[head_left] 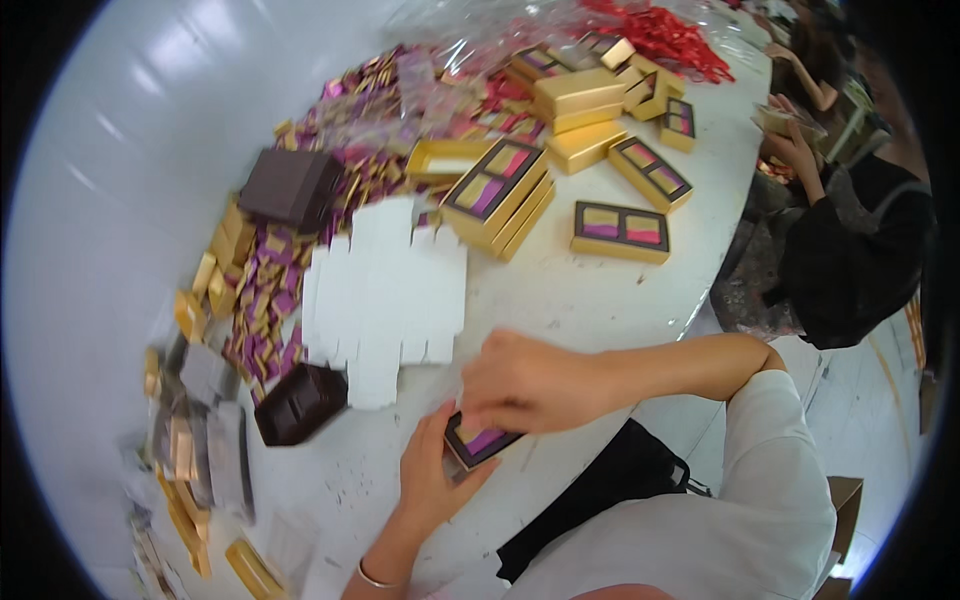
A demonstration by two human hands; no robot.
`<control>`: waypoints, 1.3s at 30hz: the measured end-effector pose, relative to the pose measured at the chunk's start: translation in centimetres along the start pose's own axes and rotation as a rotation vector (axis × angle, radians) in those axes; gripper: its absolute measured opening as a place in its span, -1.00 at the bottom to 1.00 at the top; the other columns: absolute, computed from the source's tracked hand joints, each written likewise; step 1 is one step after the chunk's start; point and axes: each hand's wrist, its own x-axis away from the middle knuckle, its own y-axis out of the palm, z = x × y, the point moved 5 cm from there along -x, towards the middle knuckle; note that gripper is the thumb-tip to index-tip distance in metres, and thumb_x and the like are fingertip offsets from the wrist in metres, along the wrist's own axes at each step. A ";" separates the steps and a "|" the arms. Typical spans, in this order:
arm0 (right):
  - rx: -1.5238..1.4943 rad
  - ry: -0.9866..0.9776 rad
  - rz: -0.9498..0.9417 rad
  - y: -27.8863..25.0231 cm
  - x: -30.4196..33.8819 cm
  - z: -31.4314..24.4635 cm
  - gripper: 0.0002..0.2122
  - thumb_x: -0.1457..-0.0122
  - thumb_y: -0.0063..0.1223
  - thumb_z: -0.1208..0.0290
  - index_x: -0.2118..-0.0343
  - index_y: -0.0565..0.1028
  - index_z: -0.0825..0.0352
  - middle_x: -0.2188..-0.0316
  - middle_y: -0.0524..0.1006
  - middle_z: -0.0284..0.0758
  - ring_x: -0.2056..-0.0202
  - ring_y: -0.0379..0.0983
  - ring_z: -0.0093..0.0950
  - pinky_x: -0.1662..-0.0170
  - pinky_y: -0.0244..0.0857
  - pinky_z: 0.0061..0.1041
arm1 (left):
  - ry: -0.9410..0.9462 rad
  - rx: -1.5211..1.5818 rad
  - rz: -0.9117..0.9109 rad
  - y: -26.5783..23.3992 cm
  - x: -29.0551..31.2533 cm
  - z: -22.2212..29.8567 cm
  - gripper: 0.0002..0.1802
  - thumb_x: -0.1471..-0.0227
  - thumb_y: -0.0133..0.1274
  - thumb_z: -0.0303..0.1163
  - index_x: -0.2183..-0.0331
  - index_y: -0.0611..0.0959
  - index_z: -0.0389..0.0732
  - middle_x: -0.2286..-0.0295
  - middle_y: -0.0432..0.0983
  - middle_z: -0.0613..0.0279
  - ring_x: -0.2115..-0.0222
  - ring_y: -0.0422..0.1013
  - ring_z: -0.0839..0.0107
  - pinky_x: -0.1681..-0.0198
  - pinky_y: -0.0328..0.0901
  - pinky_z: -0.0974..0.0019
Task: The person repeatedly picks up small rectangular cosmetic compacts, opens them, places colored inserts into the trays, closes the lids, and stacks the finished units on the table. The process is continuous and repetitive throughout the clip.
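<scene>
On the table in front of me is a small gift box (pixel 466 452) with a dark two-compartment insert. Purple-wrapped contents show in its near compartment. My left hand (pixel 428 478) grips this box from the left, thumb along the near side and fingers at the far edge. Over the box's right part, my right hand (pixel 528 385) is curled with its fingers drawn together. It is slightly blurred and covers the other compartment; whatever it holds is hidden. Just beyond my hands lies flat white cut cardboard (pixel 385 290), with a dark brown insert (pixel 300 405) at its lower left.
Filled gold boxes (pixel 500 200) are stacked farther off, with single filled boxes (pixel 620 232) to their right. Purple and gold wrapped pieces (pixel 265 300) pile up at the left, near more dark inserts (pixel 290 188). Red shreds (pixel 665 40) lie at the back. Another person (pixel 840 240) works at right.
</scene>
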 end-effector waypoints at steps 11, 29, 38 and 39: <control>0.948 0.853 -0.263 -21.6 -7.8 19.7 -0.77 0.03 0.10 0.37 0.30 0.52 0.37 0.35 0.54 -0.13 0.28 0.50 -0.20 0.26 0.37 -0.25 | 0.132 -0.047 -0.024 -0.1 -0.8 0.4 -0.12 0.35 0.36 -0.35 -0.03 0.30 -0.30 0.19 0.41 0.01 0.32 0.42 0.30 0.46 0.31 0.46; 0.768 0.427 0.319 -22.4 -10.3 17.0 -0.86 0.03 0.02 0.49 0.40 0.49 0.42 0.51 0.52 -0.09 0.48 0.50 -0.26 0.43 0.37 -0.33 | 0.145 0.047 0.025 -0.3 -0.8 -0.5 -0.15 0.37 0.38 -0.34 0.00 0.35 -0.31 0.21 0.40 -0.10 0.25 0.41 0.02 0.24 0.38 0.17; 0.825 -0.249 0.210 -1.2 4.8 -2.4 -0.68 0.23 0.16 0.53 0.31 0.49 0.49 0.39 0.49 -0.23 0.48 0.34 -0.46 0.53 0.29 -0.58 | 0.147 0.023 0.077 0.0 -0.5 0.8 -0.15 0.34 0.35 -0.34 -0.03 0.34 -0.25 0.20 0.40 0.02 0.27 0.40 0.15 0.30 0.37 0.25; 0.782 -0.212 0.221 -0.3 5.3 -2.0 -0.70 0.23 0.16 0.53 0.34 0.49 0.49 0.37 0.49 -0.21 0.46 0.35 -0.44 0.52 0.30 -0.57 | 0.158 0.016 0.084 0.0 -0.5 0.8 -0.15 0.34 0.35 -0.34 -0.04 0.34 -0.25 0.20 0.41 0.03 0.27 0.40 0.15 0.31 0.36 0.25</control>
